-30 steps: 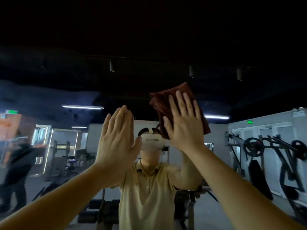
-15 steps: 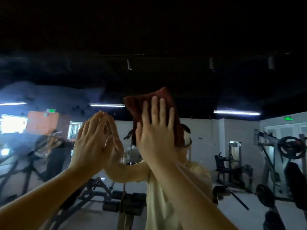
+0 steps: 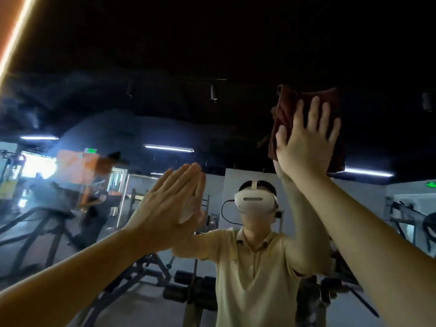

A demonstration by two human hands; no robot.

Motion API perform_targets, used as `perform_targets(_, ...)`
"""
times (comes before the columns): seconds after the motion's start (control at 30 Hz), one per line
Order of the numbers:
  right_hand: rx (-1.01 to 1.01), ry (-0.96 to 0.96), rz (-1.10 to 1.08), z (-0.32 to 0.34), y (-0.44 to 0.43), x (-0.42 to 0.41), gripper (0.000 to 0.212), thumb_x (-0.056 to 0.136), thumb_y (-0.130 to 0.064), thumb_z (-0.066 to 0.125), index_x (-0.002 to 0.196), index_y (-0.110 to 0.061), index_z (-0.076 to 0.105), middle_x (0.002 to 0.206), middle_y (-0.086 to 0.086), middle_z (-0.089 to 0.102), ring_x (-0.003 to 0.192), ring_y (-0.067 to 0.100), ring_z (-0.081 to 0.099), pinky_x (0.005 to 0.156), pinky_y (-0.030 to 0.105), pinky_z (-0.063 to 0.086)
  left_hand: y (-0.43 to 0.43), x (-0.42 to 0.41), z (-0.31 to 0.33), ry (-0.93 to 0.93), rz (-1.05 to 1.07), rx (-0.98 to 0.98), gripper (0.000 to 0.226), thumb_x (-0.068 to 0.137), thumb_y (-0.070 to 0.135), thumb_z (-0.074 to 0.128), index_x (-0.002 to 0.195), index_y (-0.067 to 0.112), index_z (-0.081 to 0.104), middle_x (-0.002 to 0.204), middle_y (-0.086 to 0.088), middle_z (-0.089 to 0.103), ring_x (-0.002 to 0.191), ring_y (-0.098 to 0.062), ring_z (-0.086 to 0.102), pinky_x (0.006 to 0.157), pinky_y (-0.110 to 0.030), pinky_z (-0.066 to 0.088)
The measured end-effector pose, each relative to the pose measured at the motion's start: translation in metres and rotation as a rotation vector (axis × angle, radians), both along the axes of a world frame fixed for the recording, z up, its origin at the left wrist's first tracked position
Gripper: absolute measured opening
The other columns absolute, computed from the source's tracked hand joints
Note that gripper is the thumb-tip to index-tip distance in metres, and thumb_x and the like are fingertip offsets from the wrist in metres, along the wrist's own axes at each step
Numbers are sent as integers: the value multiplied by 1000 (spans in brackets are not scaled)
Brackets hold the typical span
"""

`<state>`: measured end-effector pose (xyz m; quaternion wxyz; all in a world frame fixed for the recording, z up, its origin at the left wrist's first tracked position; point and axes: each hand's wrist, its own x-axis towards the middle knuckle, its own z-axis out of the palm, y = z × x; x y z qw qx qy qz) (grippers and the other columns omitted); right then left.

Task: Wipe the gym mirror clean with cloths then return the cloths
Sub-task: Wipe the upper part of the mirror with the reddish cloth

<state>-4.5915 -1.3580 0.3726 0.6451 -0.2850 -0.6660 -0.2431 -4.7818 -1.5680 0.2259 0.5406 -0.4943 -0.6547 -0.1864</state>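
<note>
The gym mirror (image 3: 165,95) fills the whole view in front of me. A folded dark red cloth (image 3: 286,107) lies flat against the glass at the upper right. My right hand (image 3: 306,142) presses it there with straight, spread fingers. My left hand (image 3: 169,208) rests flat on the glass at centre left, fingers straight and together, holding nothing. Both hands meet their own reflections in the mirror.
The mirror reflects me in a yellow polo shirt (image 3: 250,279) with a white headset (image 3: 256,201). Reflected behind are a weight bench (image 3: 141,274), dumbbells (image 3: 188,291), machines at the right (image 3: 410,218), a person in dark clothes (image 3: 96,211) and ceiling light strips (image 3: 168,147).
My right hand swept the cloth left across the glass, then back to the upper right and higher. The left hand stayed flat on the mirror. The view shifted with my head.
</note>
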Motion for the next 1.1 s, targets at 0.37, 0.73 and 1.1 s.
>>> perform_targets(0.37,428,-655,45,-166,-88,-135,64,109,-45,33,167,-22,20,175,8,8,162,28,3,129,55,7,-26,-141,12,-56,-58,221,77,109,54,16,167,5,-1,175,-13,-10,163,-26,-7,131,-49,2)
perform_targets(0.73,-38,14,-64,22,-100,-123,66,104,-46,23,165,-20,26,173,10,16,161,29,11,129,53,8,-38,-151,14,-13,-100,138,83,108,62,17,166,6,-5,175,-13,-12,162,-26,-11,132,-49,2)
perform_targets(1.1,357,-627,-84,-141,-94,-130,68,109,-51,30,167,-21,11,175,7,9,162,26,2,130,51,3,-49,-159,15,29,-102,82,83,107,59,19,167,7,-2,176,-11,-10,163,-26,-8,131,-45,0)
